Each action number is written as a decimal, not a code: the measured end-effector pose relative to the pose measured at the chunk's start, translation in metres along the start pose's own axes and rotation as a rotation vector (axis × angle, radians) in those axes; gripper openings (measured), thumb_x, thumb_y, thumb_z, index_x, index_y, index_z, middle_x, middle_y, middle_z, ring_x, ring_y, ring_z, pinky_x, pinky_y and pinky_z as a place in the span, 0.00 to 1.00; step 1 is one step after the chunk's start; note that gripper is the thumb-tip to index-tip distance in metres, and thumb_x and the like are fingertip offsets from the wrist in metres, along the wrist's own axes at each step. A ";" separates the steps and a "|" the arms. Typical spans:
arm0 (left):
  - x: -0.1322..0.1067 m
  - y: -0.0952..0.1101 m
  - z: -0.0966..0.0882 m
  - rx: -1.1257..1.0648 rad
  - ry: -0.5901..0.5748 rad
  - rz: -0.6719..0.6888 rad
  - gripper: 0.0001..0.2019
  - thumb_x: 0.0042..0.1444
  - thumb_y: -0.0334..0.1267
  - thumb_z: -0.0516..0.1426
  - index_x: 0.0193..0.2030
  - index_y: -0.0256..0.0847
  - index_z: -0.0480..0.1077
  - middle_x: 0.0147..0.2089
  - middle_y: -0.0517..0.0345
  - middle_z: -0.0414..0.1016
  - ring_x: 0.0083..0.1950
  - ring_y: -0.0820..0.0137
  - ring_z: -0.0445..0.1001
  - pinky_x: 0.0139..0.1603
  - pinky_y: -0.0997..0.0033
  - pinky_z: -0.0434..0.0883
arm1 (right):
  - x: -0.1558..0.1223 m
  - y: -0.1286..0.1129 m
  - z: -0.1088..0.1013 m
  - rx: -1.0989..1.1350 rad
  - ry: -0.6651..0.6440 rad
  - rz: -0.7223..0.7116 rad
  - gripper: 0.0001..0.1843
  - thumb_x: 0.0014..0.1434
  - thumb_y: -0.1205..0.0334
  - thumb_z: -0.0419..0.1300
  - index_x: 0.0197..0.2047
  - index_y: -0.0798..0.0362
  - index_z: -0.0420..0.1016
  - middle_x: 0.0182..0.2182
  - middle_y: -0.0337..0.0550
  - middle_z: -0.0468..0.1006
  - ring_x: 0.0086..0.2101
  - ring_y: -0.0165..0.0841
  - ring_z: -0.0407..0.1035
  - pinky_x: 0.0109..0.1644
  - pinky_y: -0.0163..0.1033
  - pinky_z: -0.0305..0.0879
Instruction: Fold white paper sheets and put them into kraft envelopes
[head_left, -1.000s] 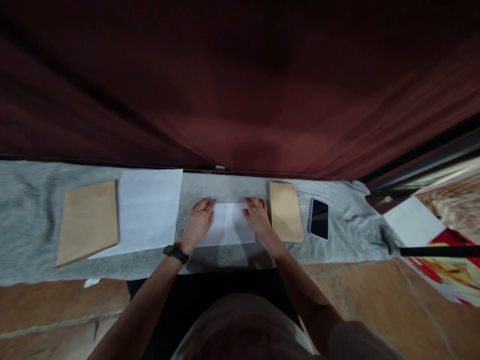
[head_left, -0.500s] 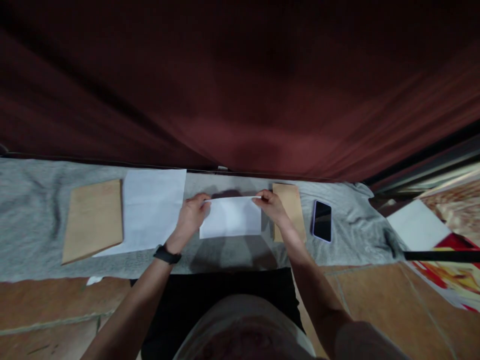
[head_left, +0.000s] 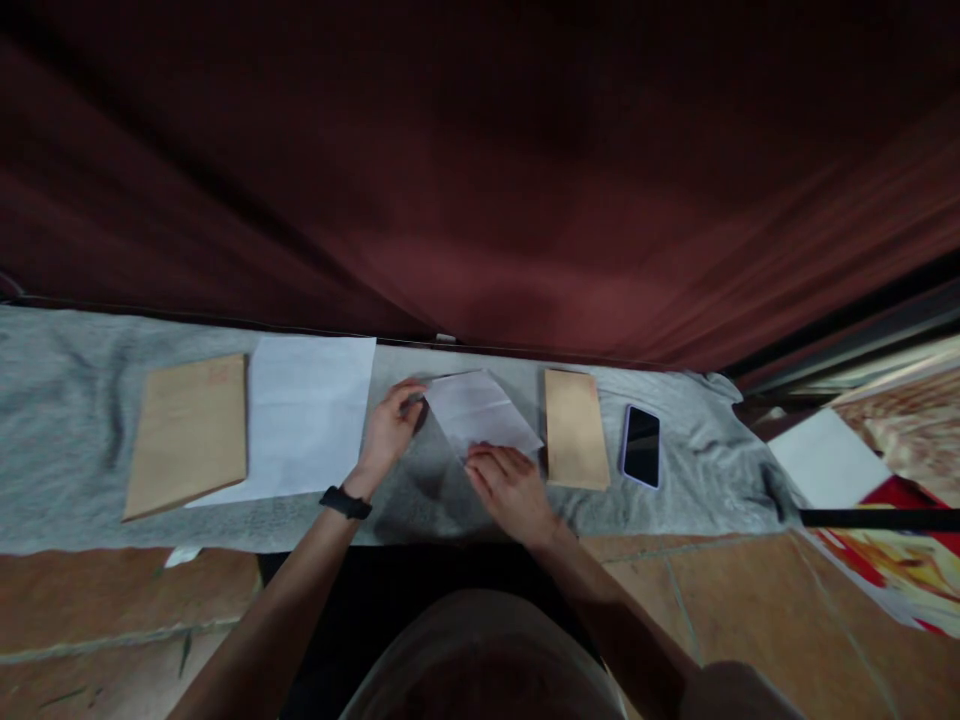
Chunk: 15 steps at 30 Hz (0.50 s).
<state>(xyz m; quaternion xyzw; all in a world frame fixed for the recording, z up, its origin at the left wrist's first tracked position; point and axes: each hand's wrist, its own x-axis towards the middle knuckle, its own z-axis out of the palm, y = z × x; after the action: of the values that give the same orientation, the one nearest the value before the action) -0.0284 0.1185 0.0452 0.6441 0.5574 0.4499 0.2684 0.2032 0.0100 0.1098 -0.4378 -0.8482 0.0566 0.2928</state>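
Within the desk's edges, our right hand curls over the white sheet; our left hand adjoins its corner; pinch unclear in both. Keep it flat.

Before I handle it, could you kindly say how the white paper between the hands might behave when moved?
The white paper is probably light, looking thin. It may bend easily, given its faint crease-like line. Being flat, it likely won't roll.
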 end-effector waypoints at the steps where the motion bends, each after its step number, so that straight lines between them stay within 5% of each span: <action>1: -0.009 -0.008 0.002 0.012 -0.016 -0.039 0.12 0.60 0.37 0.56 0.49 0.43 0.76 0.60 0.48 0.77 0.62 0.59 0.76 0.62 0.52 0.75 | -0.010 -0.004 0.015 -0.041 -0.061 -0.002 0.06 0.72 0.68 0.58 0.44 0.52 0.76 0.44 0.46 0.83 0.45 0.37 0.78 0.51 0.41 0.73; 4: -0.033 -0.022 0.007 0.037 -0.041 -0.094 0.12 0.60 0.39 0.57 0.49 0.44 0.76 0.56 0.50 0.79 0.57 0.60 0.79 0.61 0.54 0.76 | -0.032 -0.019 0.049 -0.105 -0.203 0.015 0.05 0.70 0.68 0.60 0.42 0.50 0.76 0.41 0.44 0.82 0.40 0.36 0.76 0.46 0.40 0.72; 9: -0.048 -0.021 0.017 0.046 -0.055 -0.102 0.12 0.60 0.38 0.58 0.50 0.45 0.76 0.56 0.51 0.78 0.53 0.62 0.80 0.56 0.57 0.79 | -0.044 -0.042 0.080 -0.097 -0.227 -0.014 0.06 0.71 0.68 0.58 0.42 0.51 0.76 0.40 0.45 0.82 0.43 0.36 0.76 0.45 0.39 0.72; 15: -0.054 -0.016 0.033 0.083 0.011 -0.102 0.15 0.57 0.31 0.58 0.51 0.43 0.77 0.63 0.47 0.72 0.65 0.58 0.74 0.67 0.51 0.73 | -0.049 -0.033 0.100 -0.026 -0.230 -0.073 0.12 0.71 0.63 0.58 0.55 0.53 0.77 0.56 0.50 0.79 0.57 0.39 0.71 0.65 0.46 0.67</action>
<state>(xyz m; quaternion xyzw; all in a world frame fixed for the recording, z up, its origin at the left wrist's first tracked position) -0.0056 0.0760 0.0013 0.6231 0.6089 0.4158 0.2610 0.1470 -0.0322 0.0179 -0.4010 -0.8922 0.0847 0.1896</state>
